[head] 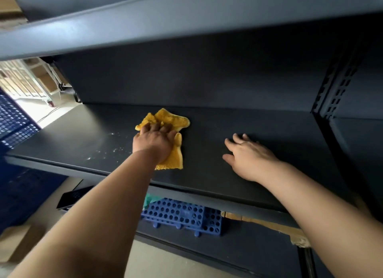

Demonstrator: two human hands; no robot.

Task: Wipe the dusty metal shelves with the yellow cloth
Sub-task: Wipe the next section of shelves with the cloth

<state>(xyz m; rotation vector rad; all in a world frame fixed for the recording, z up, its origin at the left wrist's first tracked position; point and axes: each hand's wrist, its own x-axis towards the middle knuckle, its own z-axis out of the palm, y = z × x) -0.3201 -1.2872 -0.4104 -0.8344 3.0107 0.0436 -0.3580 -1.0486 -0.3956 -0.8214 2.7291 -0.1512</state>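
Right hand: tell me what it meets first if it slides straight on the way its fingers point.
Probably nothing on the shelf; the right hand would likely reach the back panel first.

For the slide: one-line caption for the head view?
Left hand presses yellow cloth on dark metal shelf beside white dust; right hand rests flat, empty.

Crumpled yellow cloth on dusty dark shelf
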